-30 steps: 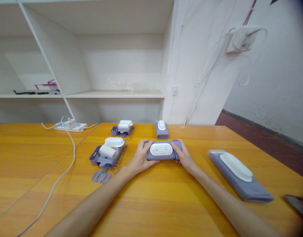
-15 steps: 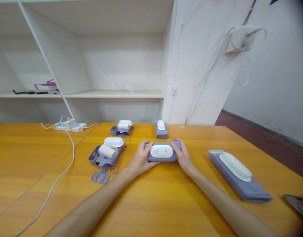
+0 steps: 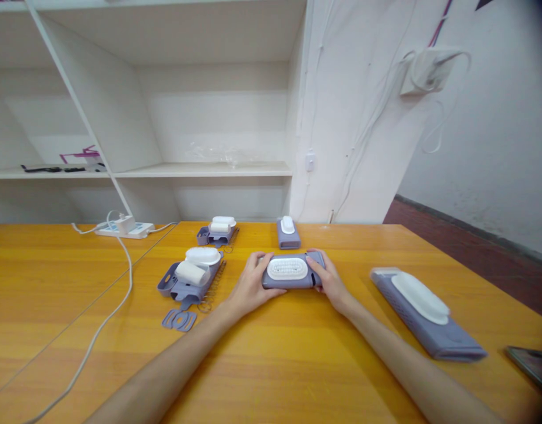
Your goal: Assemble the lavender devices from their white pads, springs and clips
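Note:
A grey-purple box with a white brush insert [image 3: 287, 270] sits on the orange table [image 3: 271, 359] in the middle. My left hand [image 3: 249, 287] grips its left end, fingers curled round it. My right hand [image 3: 326, 281] grips its right end the same way. The box rests on the table between both hands.
A like box [image 3: 426, 312] lies to the right, a small one [image 3: 288, 232] behind. Two open sets with white parts [image 3: 192, 275] [image 3: 218, 229] and a flat grey piece [image 3: 179, 320] lie left. A white power strip [image 3: 125, 227] and cable [image 3: 107, 315] are far left. A dark phone [image 3: 533, 364] lies at the right edge.
Both hands stay on the box; it tipped up a little half a second ago and now lies flatter again.

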The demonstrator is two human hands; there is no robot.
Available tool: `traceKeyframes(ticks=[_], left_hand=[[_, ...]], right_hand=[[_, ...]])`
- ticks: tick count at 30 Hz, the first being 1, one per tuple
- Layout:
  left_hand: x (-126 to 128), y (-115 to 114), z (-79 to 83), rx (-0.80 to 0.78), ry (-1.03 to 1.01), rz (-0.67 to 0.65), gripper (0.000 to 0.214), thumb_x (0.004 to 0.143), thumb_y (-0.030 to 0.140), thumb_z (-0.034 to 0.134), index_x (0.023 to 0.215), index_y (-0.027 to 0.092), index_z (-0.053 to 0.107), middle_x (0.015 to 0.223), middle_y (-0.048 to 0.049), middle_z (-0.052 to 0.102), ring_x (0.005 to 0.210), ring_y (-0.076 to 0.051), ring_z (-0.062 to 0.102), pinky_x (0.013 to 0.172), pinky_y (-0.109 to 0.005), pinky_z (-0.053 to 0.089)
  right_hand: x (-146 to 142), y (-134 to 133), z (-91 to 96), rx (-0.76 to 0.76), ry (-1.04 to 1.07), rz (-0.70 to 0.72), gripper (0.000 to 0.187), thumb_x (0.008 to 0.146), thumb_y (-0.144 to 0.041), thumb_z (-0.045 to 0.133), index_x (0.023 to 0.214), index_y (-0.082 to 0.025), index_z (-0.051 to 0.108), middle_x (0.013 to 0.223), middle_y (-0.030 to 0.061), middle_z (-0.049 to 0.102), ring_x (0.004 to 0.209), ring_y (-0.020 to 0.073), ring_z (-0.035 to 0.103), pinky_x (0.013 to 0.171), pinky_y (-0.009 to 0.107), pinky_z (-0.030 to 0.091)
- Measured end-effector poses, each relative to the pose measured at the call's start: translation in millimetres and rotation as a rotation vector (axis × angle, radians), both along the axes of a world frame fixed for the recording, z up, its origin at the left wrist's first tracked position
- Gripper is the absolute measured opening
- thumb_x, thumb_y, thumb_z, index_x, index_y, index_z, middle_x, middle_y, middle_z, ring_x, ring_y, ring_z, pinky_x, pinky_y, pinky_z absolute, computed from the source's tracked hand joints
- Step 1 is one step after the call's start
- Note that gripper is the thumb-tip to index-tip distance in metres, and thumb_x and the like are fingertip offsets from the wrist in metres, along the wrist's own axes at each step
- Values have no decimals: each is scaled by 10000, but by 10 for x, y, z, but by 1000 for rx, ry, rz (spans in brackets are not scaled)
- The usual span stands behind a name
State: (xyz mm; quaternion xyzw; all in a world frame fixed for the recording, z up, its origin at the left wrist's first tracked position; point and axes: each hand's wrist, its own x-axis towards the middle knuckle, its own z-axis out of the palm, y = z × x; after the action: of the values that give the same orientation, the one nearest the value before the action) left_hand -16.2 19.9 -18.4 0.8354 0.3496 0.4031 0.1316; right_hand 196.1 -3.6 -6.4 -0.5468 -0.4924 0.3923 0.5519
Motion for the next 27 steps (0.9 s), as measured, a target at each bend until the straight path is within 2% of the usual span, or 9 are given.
traceKeyframes(ticks=[4, 6, 17, 22, 27], left_hand=[[-3, 6, -22, 11, 13, 32, 808, 623, 391, 743, 1322, 243, 364, 1233, -99, 382, 1167, -271, 423, 990, -441, 390], [-5, 9, -34, 14, 21, 43, 817, 628, 388, 739, 1331, 239, 352, 1237, -103, 379, 1174, -274, 417, 991, -443, 389], [-30, 18, -4, 55, 64, 38, 815, 623, 390, 741, 1327, 239, 359, 1243, -109, 383, 1171, -280, 417, 998, -447, 379], [4, 9, 4, 69, 31, 54, 795, 632, 361, 739, 1321, 252, 355, 1258, -104, 374, 1185, -281, 411, 1000, -457, 378], [33, -33, 23, 61, 22, 74, 816, 641, 383, 731, 1327, 242, 313, 1285, -109, 349, 1216, -280, 387, 1006, -459, 378]], right_hand=[[-60, 5, -24, 123, -25, -119, 420, 719, -492, 585, 1033, -218, 532, 838, 15, 600, 680, 177, 532, 525, 249, 420], [-87, 3, -40, 134, -43, -145, 407, 728, -488, 573, 1035, -223, 531, 833, 17, 601, 713, 195, 544, 553, 268, 436], [-84, -92, -26, 115, -65, -58, 374, 767, -510, 520, 1043, -258, 522, 794, -3, 591, 694, 190, 555, 531, 264, 442], [-112, -85, -65, 99, 15, -92, 456, 780, -530, 488, 1149, -263, 488, 823, 4, 595, 631, 169, 544, 470, 240, 422], [-112, -85, -43, 54, 147, -89, 580, 770, -511, 516, 1292, -298, 379, 753, -26, 553, 453, 110, 447, 323, 198, 310]])
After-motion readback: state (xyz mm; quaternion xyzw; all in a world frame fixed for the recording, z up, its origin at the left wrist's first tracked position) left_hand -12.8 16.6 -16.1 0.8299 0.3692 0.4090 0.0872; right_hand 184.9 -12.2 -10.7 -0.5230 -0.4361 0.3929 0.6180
